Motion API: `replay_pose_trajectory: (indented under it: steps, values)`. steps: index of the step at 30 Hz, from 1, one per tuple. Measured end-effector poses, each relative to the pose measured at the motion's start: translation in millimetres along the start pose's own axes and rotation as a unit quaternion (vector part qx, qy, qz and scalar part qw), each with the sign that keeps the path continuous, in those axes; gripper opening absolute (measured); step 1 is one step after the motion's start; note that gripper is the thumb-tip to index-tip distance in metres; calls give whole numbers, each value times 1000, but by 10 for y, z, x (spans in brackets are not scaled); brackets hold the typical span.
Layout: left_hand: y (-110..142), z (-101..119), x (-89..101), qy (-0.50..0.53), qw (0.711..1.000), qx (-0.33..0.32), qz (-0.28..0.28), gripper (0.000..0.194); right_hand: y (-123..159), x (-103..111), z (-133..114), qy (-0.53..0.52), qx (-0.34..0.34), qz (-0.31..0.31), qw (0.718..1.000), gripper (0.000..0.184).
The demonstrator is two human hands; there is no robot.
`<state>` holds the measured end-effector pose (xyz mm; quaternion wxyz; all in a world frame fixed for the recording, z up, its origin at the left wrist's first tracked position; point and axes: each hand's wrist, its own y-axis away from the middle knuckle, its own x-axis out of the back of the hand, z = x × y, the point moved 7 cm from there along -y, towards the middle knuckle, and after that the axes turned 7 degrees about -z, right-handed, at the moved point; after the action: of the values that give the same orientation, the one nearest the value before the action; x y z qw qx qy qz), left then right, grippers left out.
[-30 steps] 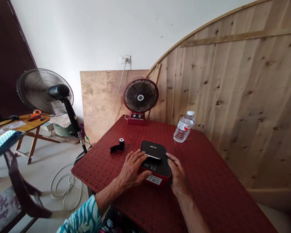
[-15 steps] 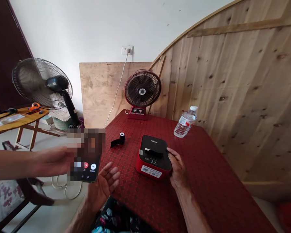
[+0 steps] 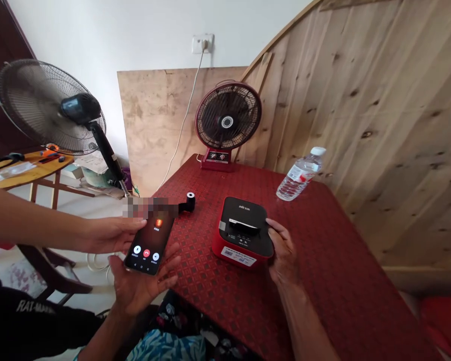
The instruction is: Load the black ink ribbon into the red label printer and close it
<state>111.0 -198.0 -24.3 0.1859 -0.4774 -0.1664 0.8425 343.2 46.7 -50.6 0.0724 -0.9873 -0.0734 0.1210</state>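
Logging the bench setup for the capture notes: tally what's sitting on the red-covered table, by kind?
Desk fan: 1
Compact printer: 1
Plastic water bottle: 1
Black ribbon roll: 1
Total: 4

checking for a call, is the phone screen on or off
On: the smartphone screen is lit, showing a red button between white ones.

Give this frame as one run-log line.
left hand: open under smartphone | right hand: on red label printer | co-worker's hand: holds smartphone
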Motion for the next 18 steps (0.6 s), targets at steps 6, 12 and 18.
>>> replay_pose_trajectory:
  steps: [6,12,18]
  values:
    - [-27,2,206,29,990,-35,136,60,42,-12,-24,-19,-25,1,1000,42]
    - [-1,-194,217,48,981,-41,183,52,43,-9,-56,-3,-14,-9,1000,40]
    - [-198,-338,-140,28,995,1,100,60,21,-10,-21,-16,-15,-6,1000,41]
